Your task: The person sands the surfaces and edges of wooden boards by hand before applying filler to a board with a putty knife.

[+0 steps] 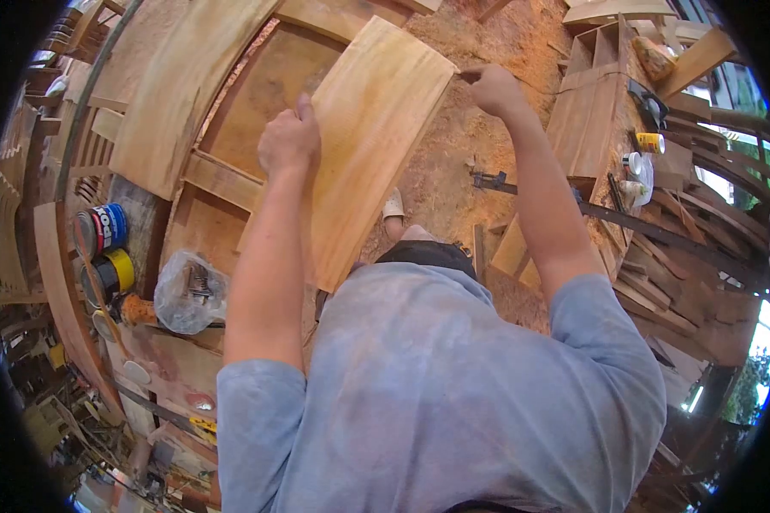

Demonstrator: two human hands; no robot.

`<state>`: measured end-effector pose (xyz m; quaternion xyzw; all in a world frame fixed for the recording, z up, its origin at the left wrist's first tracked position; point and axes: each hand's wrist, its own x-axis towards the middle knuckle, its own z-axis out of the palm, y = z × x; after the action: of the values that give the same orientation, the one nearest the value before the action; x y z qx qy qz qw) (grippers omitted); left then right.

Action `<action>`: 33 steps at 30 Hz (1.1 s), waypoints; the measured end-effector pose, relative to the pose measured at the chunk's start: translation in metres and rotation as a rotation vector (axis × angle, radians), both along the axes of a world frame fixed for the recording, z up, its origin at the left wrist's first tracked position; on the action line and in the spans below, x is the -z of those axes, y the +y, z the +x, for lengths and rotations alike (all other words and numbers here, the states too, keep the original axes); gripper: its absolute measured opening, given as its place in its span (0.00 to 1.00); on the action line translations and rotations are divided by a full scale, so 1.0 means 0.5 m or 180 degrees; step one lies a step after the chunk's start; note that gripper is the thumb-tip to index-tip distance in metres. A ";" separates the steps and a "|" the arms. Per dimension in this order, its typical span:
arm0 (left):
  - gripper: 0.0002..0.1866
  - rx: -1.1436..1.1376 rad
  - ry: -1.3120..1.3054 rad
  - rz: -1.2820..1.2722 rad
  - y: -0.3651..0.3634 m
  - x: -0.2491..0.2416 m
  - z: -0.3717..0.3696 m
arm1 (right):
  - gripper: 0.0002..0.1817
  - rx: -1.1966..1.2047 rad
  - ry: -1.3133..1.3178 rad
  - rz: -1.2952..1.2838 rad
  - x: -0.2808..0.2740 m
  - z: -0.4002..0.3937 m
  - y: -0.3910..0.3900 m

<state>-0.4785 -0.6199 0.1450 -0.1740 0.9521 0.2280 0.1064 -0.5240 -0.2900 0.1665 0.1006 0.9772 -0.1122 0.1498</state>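
A pale wooden board (pixel 376 128) is held at a slant in front of my body, its lower end close to my shirt. My left hand (pixel 289 141) is closed on its left edge, thumb up along the side. At the board's far right corner, my right hand (pixel 494 90) has its fingers pinched together. Whatever those fingertips grip is too small to make out. Beneath and left of the board lies a wooden frame with panels (pixel 222 179), partly covered by it.
Another wide board (pixel 188 94) lies at the left, near paint cans (pixel 103 227) and a clear plastic bag (pixel 190 291). A long bar clamp (pixel 650 227) crosses the right side beside a wooden box-like piece (pixel 586 120). Sawdust covers the floor (pixel 441 171).
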 end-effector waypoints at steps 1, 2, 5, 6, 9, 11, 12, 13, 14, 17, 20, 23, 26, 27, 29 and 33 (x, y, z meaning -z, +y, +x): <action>0.37 -0.0006 0.0043 -0.0006 -0.001 0.001 -0.001 | 0.22 0.0121 -0.0049 -0.0272 -0.001 -0.007 0.010; 0.37 -0.0009 0.0040 -0.0009 -0.003 0.002 -0.002 | 0.22 0.0118 -0.0053 -0.0274 0.005 -0.011 0.014; 0.38 0.0049 0.0051 0.0026 -0.004 0.008 -0.002 | 0.22 0.0213 0.0106 -0.0126 0.005 -0.002 0.012; 0.38 0.0040 0.0025 0.0021 -0.005 0.009 -0.005 | 0.21 0.0232 0.0114 -0.0097 0.001 -0.002 0.007; 0.38 0.0032 0.0014 0.0002 -0.007 0.012 -0.006 | 0.21 0.0258 0.0111 -0.0008 0.013 -0.005 0.001; 0.38 0.0036 0.0029 -0.0008 -0.008 0.012 -0.006 | 0.21 0.0268 0.0101 0.0056 0.006 -0.004 -0.011; 0.38 0.0034 0.0034 -0.0009 -0.007 0.011 -0.006 | 0.21 0.0230 0.0029 0.0122 0.001 -0.003 -0.016; 0.38 0.0030 0.0038 -0.0008 -0.007 0.010 -0.006 | 0.21 0.0190 -0.0043 0.0190 -0.012 -0.001 -0.027; 0.38 0.0025 0.0034 -0.0005 -0.007 0.010 -0.006 | 0.21 0.0186 -0.0046 0.0193 -0.025 0.000 -0.037; 0.38 0.0020 0.0032 -0.0039 -0.003 0.012 -0.006 | 0.21 0.0096 -0.0288 0.0248 -0.043 0.003 -0.050; 0.38 0.0025 0.0010 -0.0031 -0.003 0.010 -0.008 | 0.20 -0.0019 -0.0245 0.0274 -0.024 0.008 -0.045; 0.38 0.0045 0.0044 0.0020 -0.003 0.004 -0.006 | 0.18 -0.0098 -0.0221 0.0440 -0.029 0.021 -0.066; 0.38 0.0138 0.0089 0.0062 -0.007 0.008 -0.006 | 0.16 -0.0193 -0.0189 0.0313 -0.041 0.062 -0.087; 0.38 0.0140 0.0101 0.0046 -0.008 0.010 -0.005 | 0.18 -0.0381 -0.0020 0.0457 -0.026 0.075 -0.084; 0.38 0.0196 0.0147 -0.0001 -0.005 0.007 -0.004 | 0.19 -0.0511 0.0179 0.0579 -0.029 0.095 -0.078; 0.37 0.0070 0.0082 -0.0070 0.001 -0.006 -0.005 | 0.24 0.0297 0.0462 -0.0880 0.032 0.108 -0.021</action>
<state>-0.4810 -0.6192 0.1481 -0.1617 0.9577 0.2186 0.0947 -0.4701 -0.3004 0.1503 0.1159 0.9549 -0.2594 0.0858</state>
